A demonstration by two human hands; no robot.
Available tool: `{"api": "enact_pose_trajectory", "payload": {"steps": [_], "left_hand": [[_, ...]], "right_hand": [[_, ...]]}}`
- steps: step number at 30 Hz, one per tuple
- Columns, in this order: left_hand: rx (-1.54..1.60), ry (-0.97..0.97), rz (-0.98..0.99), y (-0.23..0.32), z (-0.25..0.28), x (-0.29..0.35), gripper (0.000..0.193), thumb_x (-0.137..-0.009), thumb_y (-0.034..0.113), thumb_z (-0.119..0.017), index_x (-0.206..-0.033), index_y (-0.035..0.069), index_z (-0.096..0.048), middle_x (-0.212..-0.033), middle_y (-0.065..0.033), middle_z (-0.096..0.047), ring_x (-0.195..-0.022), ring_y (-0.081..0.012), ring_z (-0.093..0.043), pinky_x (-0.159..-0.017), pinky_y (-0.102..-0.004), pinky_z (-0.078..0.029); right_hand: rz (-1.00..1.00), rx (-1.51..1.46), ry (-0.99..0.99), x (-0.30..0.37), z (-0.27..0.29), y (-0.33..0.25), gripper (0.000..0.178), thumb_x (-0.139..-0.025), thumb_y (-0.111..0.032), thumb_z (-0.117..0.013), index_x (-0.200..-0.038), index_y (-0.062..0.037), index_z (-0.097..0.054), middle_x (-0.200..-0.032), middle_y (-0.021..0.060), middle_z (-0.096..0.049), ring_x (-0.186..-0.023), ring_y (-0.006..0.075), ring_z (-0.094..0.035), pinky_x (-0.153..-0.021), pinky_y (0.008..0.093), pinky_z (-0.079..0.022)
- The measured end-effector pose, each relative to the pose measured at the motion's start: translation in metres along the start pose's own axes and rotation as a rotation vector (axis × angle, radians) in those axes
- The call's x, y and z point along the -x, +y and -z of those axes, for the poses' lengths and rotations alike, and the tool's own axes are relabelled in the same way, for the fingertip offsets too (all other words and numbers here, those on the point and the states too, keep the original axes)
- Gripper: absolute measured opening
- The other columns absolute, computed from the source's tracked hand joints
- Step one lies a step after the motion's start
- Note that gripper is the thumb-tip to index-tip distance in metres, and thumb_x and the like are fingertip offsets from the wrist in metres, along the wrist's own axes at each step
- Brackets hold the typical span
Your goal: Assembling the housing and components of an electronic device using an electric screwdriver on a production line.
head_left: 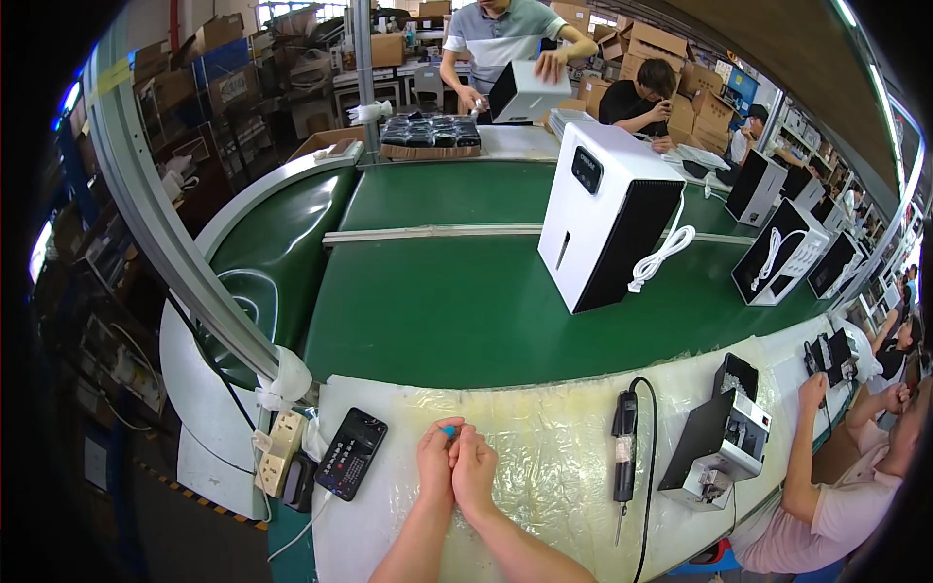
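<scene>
My left hand (435, 463) and my right hand (473, 470) are pressed together above the plastic-covered worktop (544, 437), with fingers curled inward. Between the fingertips, at the top of my left hand, a small bright blue thing (449, 430) shows; it is too small to name. Whatever my right hand's fingers close on is hidden. Left of my hands lies a black phone (352, 454) with a lit screen and a cable. To their right rests a dark electric screwdriver (625, 449), its bit toward me and its black cord curving beside it.
Beyond the worktop runs a green conveyor belt (428, 321), carrying a tall white-and-black appliance (593, 223) with a coiled white cord. An open black-and-white housing (714, 452) stands at right, near a co-worker (826, 486). A power strip (281, 454) and metal post (185, 243) are at left.
</scene>
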State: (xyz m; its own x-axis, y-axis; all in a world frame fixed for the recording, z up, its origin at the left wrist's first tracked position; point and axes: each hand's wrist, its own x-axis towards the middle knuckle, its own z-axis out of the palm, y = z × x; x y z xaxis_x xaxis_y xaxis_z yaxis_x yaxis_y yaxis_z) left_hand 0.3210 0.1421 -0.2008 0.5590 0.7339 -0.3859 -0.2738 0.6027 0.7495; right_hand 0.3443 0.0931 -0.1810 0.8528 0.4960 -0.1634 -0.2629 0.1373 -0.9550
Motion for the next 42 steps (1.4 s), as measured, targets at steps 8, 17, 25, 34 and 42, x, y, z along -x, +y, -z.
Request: {"api": "enact_pose_trajectory", "payload": {"steps": [8,17,25,34,42], "left_hand": [[0.015,0.037,-0.028,0.002,-0.006,0.002,0.026,-0.089,0.01,-0.039,-0.108,0.0,-0.053,-0.092,-0.0183,-0.064,-0.081,-0.0274,-0.066,-0.072,-0.0352,-0.055],[0.013,0.009,-0.003,0.0,-0.001,0.001,0.024,-0.089,0.01,-0.039,-0.105,0.001,-0.054,-0.091,-0.0178,-0.064,-0.081,-0.0273,-0.066,-0.071,-0.0348,-0.055],[-0.021,-0.005,-0.011,-0.001,0.002,0.0,0.026,-0.088,0.009,-0.037,-0.107,0.0,-0.053,-0.093,-0.0178,-0.064,-0.082,-0.0271,-0.065,-0.073,-0.0352,-0.054],[0.041,-0.115,0.025,0.012,-0.01,0.011,0.023,-0.089,0.013,-0.04,-0.102,0.0,-0.054,-0.085,-0.0181,-0.064,-0.081,-0.0291,-0.065,-0.075,-0.0374,-0.054],[0.034,-0.26,0.011,0.014,0.0,0.014,0.029,-0.091,0.027,-0.045,-0.096,0.001,-0.056,-0.077,-0.0179,-0.064,-0.072,-0.0294,-0.063,-0.067,-0.0374,-0.051]], "right_hand": [[0.004,-0.02,0.002,-0.001,0.0,0.002,0.048,-0.102,-0.024,-0.043,-0.058,-0.0053,-0.047,-0.059,0.0002,-0.047,-0.056,0.0071,-0.042,-0.053,0.0248,-0.033],[0.009,-0.017,0.005,-0.001,-0.001,0.002,0.048,-0.101,-0.024,-0.044,-0.057,-0.0052,-0.047,-0.058,0.0001,-0.047,-0.056,0.0071,-0.042,-0.053,0.0248,-0.033],[0.007,-0.013,0.006,-0.001,0.001,0.005,0.047,-0.101,-0.025,-0.044,-0.059,-0.0043,-0.05,-0.058,-0.0004,-0.05,-0.055,0.0059,-0.045,-0.051,0.0239,-0.035],[0.036,-0.036,0.001,0.001,-0.002,0.004,0.049,-0.102,-0.026,-0.043,-0.057,-0.0064,-0.046,-0.057,-0.0014,-0.047,-0.053,0.0062,-0.042,-0.051,0.0231,-0.033],[0.48,0.435,-0.024,0.001,0.008,0.036,0.023,-0.095,-0.019,-0.05,-0.08,-0.0017,-0.05,-0.077,0.0129,-0.056,-0.071,0.0199,-0.054,-0.065,0.0326,-0.044]]}}
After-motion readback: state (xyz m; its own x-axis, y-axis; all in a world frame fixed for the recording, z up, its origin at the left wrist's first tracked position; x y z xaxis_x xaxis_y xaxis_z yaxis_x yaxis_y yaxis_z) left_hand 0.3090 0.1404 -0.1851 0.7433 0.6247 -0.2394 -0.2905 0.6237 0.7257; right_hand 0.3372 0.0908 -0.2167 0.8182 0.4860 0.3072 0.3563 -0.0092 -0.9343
